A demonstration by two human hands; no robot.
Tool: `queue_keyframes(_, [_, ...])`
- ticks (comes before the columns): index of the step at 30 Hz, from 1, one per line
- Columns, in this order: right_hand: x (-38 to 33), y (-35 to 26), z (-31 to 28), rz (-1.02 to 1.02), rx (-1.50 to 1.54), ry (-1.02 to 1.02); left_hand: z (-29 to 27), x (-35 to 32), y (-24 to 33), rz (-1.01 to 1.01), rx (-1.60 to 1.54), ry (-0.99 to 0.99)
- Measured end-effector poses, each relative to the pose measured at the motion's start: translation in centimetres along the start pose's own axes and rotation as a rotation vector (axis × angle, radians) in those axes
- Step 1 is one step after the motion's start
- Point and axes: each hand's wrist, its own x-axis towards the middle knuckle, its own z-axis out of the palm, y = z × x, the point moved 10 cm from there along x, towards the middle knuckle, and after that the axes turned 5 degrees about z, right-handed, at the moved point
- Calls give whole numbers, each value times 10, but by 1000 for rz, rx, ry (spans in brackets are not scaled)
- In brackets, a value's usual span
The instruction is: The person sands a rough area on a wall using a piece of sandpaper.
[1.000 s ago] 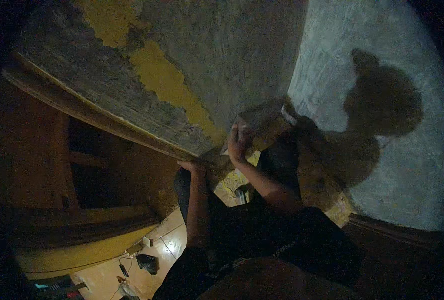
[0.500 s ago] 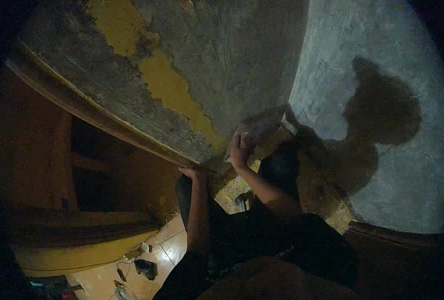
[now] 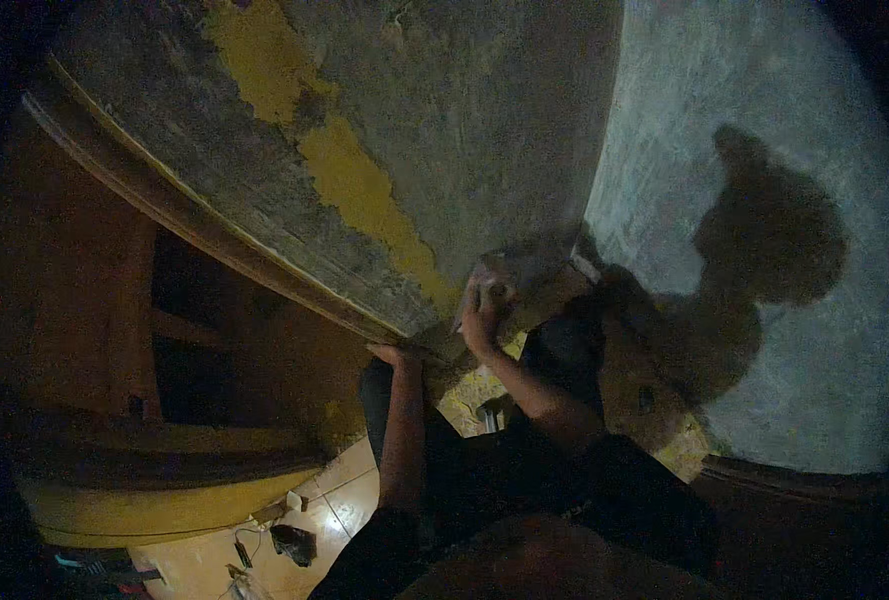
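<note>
My right hand (image 3: 484, 315) is bent round a thin, flat, pale piece (image 3: 495, 268) and presses it to the grey patched wall (image 3: 484, 130), close to the corner. The dimness hides what kind of piece it is. Lower and to the left, my left hand (image 3: 394, 353) lies against the end of a long brown trim (image 3: 224, 240) that edges the wall, its fingers stretched out to the left. A ragged yellow stripe (image 3: 349, 180) crosses the grey surface and narrows toward my right hand.
A pale blue-grey wall (image 3: 804, 390) rises at the right, bearing my shadow (image 3: 774, 230). Dark openings (image 3: 199, 380) show in the brown structure at the left. On the tiled floor (image 3: 342, 490) lie a black crumpled thing (image 3: 294, 543), a small white block (image 3: 296, 501) and a cord.
The view has shifted slightly, so the wall appears a little farther right and lower. My right hand, blurred before, shows more sharply and slightly lower. My left hand stays at the trim.
</note>
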Motion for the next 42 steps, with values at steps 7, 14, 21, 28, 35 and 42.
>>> queue_keyframes(7, [-3,96,27,386,62,-252,38,-55,75,8,196,129])
queue_keyframes(14, [24,153,-21,485,84,-228,66,-99,54,58,375,194])
queue_keyframes(21, [-22,26,-45,364,643,-98,18,-43,82,156,280,137])
queue_keyframes(28, [-11,49,-8,381,584,-156,38,-67,82,131,318,150])
queue_keyframes(35, [21,69,30,392,520,-194,29,-51,44,72,104,135])
queue_keyframes(42, [-16,83,37,566,299,-270,-15,-33,52,179,225,192])
